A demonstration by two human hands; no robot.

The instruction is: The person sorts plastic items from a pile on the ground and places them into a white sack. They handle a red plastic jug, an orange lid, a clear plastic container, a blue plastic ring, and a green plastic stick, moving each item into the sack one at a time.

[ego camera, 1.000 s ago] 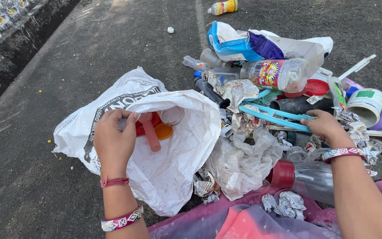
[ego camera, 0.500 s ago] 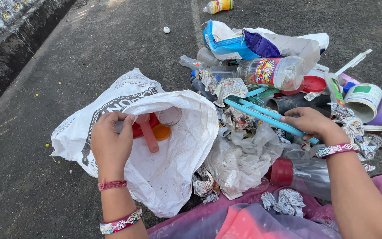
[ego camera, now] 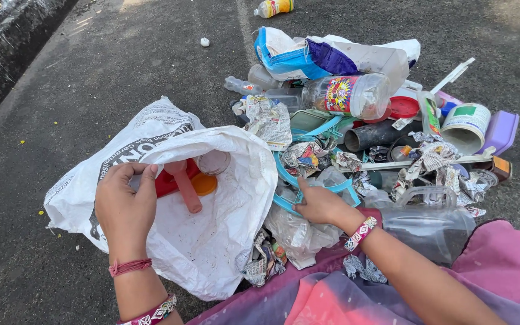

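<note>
sack [ego camera: 212,241]: white with black print
blue plastic strip [ego camera: 308,186]: light blue
things in the sack [ego camera: 182,180]: red and orange
jar label [ego camera: 339,95]: bright, many-coloured
cloth [ego camera: 501,253]: pink, white dots
wrist bands [ego camera: 361,233]: patterned beadwork

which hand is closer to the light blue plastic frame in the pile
Right. The right hand rests on the light blue plastic frame in the pile, while the left hand is off to its left, holding the white sack open by the rim.
</note>
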